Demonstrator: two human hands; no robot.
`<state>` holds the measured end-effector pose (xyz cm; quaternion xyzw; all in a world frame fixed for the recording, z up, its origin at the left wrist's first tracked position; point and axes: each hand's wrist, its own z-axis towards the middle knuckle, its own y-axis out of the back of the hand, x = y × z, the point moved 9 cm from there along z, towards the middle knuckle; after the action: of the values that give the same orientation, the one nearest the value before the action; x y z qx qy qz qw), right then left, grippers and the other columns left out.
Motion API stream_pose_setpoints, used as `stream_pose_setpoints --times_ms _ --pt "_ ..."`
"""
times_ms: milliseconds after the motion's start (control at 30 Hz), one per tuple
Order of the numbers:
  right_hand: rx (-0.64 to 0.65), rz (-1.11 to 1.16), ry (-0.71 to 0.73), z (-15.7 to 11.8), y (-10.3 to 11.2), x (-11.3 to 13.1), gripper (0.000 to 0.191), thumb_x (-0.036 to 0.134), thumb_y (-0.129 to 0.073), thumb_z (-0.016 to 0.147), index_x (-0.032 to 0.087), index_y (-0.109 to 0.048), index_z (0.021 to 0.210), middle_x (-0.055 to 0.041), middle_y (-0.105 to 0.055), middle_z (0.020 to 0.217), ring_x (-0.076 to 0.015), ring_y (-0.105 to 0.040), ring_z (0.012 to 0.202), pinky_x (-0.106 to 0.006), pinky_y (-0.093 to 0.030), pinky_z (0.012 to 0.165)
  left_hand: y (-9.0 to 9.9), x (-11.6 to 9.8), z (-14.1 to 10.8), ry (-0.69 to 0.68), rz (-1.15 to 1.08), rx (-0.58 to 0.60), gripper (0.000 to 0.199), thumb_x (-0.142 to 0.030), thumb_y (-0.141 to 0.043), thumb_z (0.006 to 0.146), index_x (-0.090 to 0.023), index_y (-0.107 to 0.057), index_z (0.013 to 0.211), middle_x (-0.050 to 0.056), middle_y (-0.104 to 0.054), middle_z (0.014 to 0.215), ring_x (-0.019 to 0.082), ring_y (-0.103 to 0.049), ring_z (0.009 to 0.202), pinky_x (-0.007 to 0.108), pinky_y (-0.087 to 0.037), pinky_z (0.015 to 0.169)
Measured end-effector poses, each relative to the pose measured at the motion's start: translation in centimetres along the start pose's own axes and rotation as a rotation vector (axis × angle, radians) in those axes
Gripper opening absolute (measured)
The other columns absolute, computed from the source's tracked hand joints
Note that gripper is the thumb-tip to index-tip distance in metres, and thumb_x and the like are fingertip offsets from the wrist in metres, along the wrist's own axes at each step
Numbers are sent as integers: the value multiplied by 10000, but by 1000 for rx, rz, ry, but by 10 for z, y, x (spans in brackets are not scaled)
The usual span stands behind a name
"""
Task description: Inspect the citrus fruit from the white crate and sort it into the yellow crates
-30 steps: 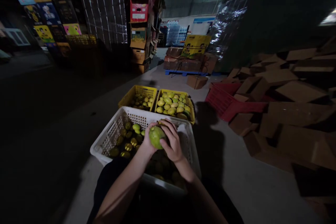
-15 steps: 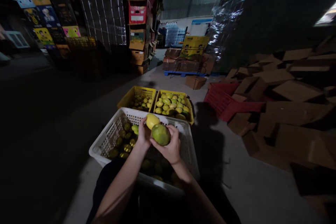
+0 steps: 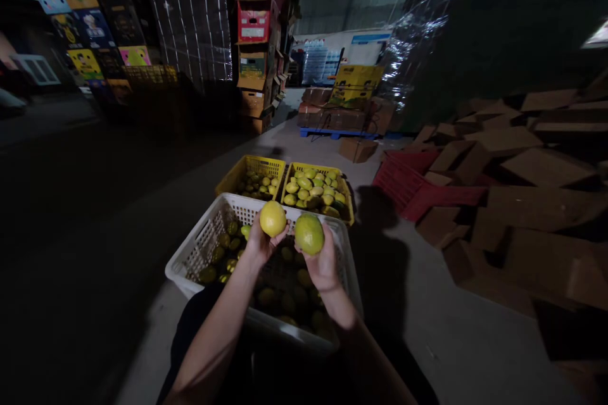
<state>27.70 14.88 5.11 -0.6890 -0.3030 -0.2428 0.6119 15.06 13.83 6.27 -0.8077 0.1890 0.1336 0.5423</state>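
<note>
A smooth yellow lemon-like fruit [image 3: 273, 219] rests in the curled fingers of my left hand [image 3: 257, 244]. Beside it, my right hand [image 3: 325, 263] holds a rounder green lemon-like fruit [image 3: 309, 233] with a yellowish tint. A small gap separates the two fruits. Both hands are raised over a white plastic crate [image 3: 191, 261] with perforated walls. Several green and yellow fruits [image 3: 207, 274] lie in the crate, those at its near side in deep shadow.
Behind the white crate stand two yellow crates [image 3: 228, 181] [image 3: 352, 210] with more fruit. To the right, a red crate [image 3: 403, 186] lies against a heap of cardboard boxes [image 3: 546, 202]. Stacked boxes [image 3: 253, 66] and a blue pallet [image 3: 335, 134] stand farther back.
My hands have moved apart. The green fruit has shifted right and slightly up, away from the yellow one, and both fruits have been turned.
</note>
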Motion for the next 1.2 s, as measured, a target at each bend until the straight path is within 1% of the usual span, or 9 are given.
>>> stream_pose_setpoints --times_ms 67,200,333,567,700,800,933,1033,1200 --pt "-30 13 -23 1 3 -2 255 478 -573 841 235 -647 871 19 -731 735 -150 -642 597 -261 -497 465 0 -2 -1 -21 -13 -7 356 -370 -512 919 -121 -603 1156 68 -696 744 192 -688 633 288 -588 577" --pt "5 55 -53 -1 -4 -4 237 463 -617 829 243 -664 903 8 -748 824 -154 -665 678 -277 -556 548 2 -3 -3 -4 -32 -9 323 -375 -589 872 -126 -626 1075 59 -684 704 175 -673 591 255 -576 542" --pt "58 89 -85 -6 -13 -5 211 449 -650 815 248 -671 878 4 -746 818 -157 -666 662 -274 -555 525 1 -1 0 5 -38 20 318 -341 -557 884 -132 -640 1109 72 -701 736 191 -686 631 295 -586 596" --pt "72 47 -112 -6 -17 -5 371 572 -621 804 212 -686 869 -42 -751 797 -172 -671 627 -272 -545 478 -6 7 2 56 -54 116 274 -306 -491 892 -145 -660 1036 64 -698 738 199 -683 658 300 -571 591" --pt "43 76 -123 -6 -15 -5 327 538 -641 803 212 -670 787 -6 -724 715 -146 -644 572 -252 -546 470 -3 4 0 52 -116 86 260 -299 -509 867 -144 -665 1005 65 -684 720 194 -672 663 295 -563 604" --pt "77 87 -121 -7 -17 -4 316 527 -649 795 212 -663 773 11 -706 686 -139 -630 545 -262 -557 482 0 4 -1 61 -126 58 241 -286 -515 855 -146 -667 979 69 -682 715 200 -671 663 307 -561 616" --pt "151 35 -98 -9 -22 -3 356 563 -666 752 208 -659 779 -10 -699 660 -175 -655 578 -286 -555 482 2 7 3 81 -125 67 250 -310 -519 859 -139 -671 961 75 -689 712 199 -672 649 305 -558 611" --pt "211 -12 -87 -11 -25 -2 411 596 -695 698 194 -652 766 -40 -695 644 -215 -681 637 -288 -538 462 4 10 6 113 -89 85 258 -334 -550 844 -128 -678 934 75 -685 681 199 -663 604 285 -533 544" --pt "238 -17 -67 -10 -26 -1 421 614 -680 702 198 -629 735 -41 -679 610 -231 -687 647 -284 -515 435 4 13 8 147 -75 102 234 -333 -539 860 -137 -667 867 64 -687 669 195 -664 590 279 -528 519"
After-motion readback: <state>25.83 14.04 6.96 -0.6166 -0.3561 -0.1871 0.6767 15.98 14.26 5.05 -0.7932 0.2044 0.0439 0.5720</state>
